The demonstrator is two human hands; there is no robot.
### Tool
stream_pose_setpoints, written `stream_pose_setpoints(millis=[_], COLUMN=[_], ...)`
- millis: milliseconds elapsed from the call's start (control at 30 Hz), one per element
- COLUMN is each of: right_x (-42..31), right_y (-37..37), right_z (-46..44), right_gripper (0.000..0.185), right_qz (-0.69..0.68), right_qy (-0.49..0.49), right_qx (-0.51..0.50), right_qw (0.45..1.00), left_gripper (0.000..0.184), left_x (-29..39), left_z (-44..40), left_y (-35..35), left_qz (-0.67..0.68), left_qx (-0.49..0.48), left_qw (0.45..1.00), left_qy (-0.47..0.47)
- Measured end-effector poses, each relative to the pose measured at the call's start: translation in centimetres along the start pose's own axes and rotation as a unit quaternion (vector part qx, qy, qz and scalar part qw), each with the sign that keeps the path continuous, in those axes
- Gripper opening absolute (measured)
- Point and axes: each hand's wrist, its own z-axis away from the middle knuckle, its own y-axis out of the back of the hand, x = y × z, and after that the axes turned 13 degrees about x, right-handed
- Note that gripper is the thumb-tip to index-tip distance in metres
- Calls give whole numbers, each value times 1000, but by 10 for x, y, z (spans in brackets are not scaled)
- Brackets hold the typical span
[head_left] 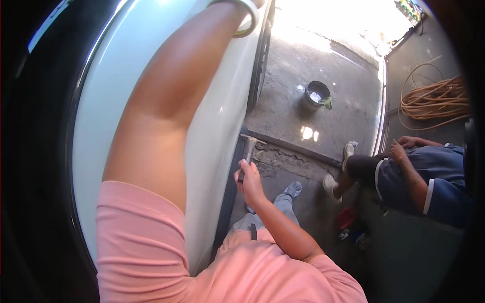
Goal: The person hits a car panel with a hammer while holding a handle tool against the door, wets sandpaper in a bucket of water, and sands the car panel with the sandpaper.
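Observation:
My left arm reaches up across a pale, glossy vehicle panel point(217, 121). A white and greenish ring point(247, 25), perhaps a tape roll, hangs around the wrist. Only a sliver of my left hand point(258, 2) shows at the top edge, so its fingers are hidden. Lower down, beside the panel's dark lower edge, my right hand point(249, 182) is closed around a hand tool point(248, 147) with a dark handle and a metallic, T-shaped head. The head points away from me, above the cracked floor; its exact kind is unclear.
A black bucket point(314, 95) with liquid and a green cloth point(327, 103) over its rim stands on the concrete. Another person in a dark blue shirt point(424, 171) sits at the right. A coiled orange hose or cable point(437, 101) hangs behind them. A red object point(346, 218) lies nearby.

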Motion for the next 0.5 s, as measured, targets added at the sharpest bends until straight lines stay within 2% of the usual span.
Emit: stream_pose_setpoints(millis=[167,433,500], right_x=[-1,-5,-3], right_y=[-12,-3,15], right_z=[-3,-2,-7], right_gripper=[26,26,26], right_qz=[0,-1,-16], right_qy=[19,23,69], right_qx=[13,-19,44], right_qw=[1000,1000,997], left_gripper=[39,41,41], left_x=[2,8,14], left_z=[4,8,14], left_y=[-2,-2,0], left_qz=[16,28,25], left_qx=[-7,-16,-16], left_qw=[1000,999,999], left_qy=[-6,-9,-15])
